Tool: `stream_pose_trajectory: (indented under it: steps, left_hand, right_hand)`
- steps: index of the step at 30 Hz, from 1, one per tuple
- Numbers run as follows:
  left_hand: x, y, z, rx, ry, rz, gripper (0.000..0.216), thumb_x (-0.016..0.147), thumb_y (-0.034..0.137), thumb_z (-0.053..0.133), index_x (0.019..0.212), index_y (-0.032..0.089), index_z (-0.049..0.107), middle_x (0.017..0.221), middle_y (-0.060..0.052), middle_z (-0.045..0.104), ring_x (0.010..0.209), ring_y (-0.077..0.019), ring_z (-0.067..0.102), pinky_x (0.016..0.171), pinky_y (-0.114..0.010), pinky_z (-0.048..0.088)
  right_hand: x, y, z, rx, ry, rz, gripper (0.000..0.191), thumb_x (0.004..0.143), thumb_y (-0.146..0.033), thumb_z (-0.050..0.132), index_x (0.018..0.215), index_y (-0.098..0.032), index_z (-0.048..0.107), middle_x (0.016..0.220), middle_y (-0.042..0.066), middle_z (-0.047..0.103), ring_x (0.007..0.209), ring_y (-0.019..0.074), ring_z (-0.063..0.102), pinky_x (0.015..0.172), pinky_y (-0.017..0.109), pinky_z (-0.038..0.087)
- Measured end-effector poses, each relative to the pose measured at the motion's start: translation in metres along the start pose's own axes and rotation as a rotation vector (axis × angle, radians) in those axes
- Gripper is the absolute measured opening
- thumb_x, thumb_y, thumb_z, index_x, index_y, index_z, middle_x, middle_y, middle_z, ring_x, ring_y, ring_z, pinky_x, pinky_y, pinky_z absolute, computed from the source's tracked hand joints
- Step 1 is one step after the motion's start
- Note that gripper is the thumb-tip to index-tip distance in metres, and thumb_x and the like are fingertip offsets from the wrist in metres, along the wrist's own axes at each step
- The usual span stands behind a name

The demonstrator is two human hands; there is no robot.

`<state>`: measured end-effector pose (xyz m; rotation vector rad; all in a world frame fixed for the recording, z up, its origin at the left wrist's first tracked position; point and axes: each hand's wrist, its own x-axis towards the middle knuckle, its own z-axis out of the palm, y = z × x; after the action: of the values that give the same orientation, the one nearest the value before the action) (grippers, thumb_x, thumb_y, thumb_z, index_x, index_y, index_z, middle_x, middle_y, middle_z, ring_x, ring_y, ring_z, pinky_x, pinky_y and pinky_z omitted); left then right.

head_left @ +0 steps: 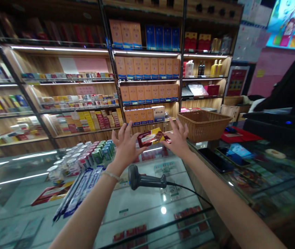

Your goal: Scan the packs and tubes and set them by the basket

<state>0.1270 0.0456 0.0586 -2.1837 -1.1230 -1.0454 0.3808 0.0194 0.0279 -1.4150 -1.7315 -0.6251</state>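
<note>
Packet [151,137] sits raised above glass counter [139,202], long axis crosswise, ends pinched between left hand [125,147] and right hand [178,140]; fingers of both splayed wide; scanner [147,180] lies beneath.

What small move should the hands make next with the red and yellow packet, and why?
Probably close the left hand more firmly around the packet. It sits only between the left hand and the right hand, with the fingers spread, above the glass counter, so the hold looks loose.

One packet [151,137], one barcode scanner [147,180], one wicker basket [205,130], and two hands: left hand [126,148], right hand [179,140].
</note>
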Motion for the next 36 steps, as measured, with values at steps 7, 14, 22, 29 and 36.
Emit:
stream_pose_trajectory:
  steps: [7,14,22,29,36]
  left_hand:
    - [0.035,0.036,0.038,-0.038,-0.017,0.006,0.056,0.072,0.052,0.088,0.117,0.022,0.075,0.172,-0.02,0.03,0.157,-0.0462,0.025,0.124,-0.074,0.009]
    - [0.058,0.062,0.076,-0.106,-0.061,0.025,0.05,0.078,0.051,0.084,0.119,0.023,0.075,0.172,-0.019,0.03,0.158,-0.0436,0.026,0.124,-0.074,0.009]
    - [0.065,0.075,0.118,-0.113,-0.143,0.024,0.048,0.08,0.052,0.081,0.117,0.023,0.076,0.172,-0.02,0.029,0.158,-0.0424,0.025,0.123,-0.075,0.011]
    - [0.065,0.081,0.146,-0.118,-0.245,0.036,0.051,0.08,0.054,0.081,0.119,0.022,0.077,0.172,-0.021,0.029,0.158,-0.0431,0.025,0.123,-0.075,0.01]
    - [0.064,0.08,0.168,-0.088,-0.307,0.089,0.048,0.081,0.055,0.079,0.118,0.023,0.077,0.171,-0.02,0.032,0.158,-0.0415,0.026,0.124,-0.076,0.01]
  right_hand:
    - [-0.001,0.054,-0.003,-0.086,0.055,0.035,0.034,0.094,-0.046,0.07,0.123,-0.029,0.077,0.173,0.009,0.03,0.161,0.0375,0.017,0.124,0.071,0.01]
    - [-0.006,0.095,0.005,-0.171,0.104,0.054,0.029,0.093,-0.042,0.072,0.117,-0.027,0.079,0.17,0.012,0.036,0.158,0.0379,0.024,0.122,0.072,0.013]
    - [-0.023,0.118,0.027,-0.248,0.115,0.064,0.024,0.096,-0.04,0.067,0.114,-0.027,0.077,0.167,0.013,0.041,0.156,0.0361,0.031,0.122,0.075,0.012]
    - [-0.037,0.128,0.038,-0.235,0.065,0.081,0.023,0.098,-0.035,0.063,0.116,-0.026,0.075,0.166,0.013,0.043,0.156,0.0353,0.032,0.122,0.075,0.01]
    - [-0.045,0.132,0.048,-0.244,-0.019,0.088,0.02,0.097,-0.029,0.064,0.113,-0.023,0.075,0.167,0.014,0.042,0.157,0.0358,0.03,0.122,0.076,0.012]
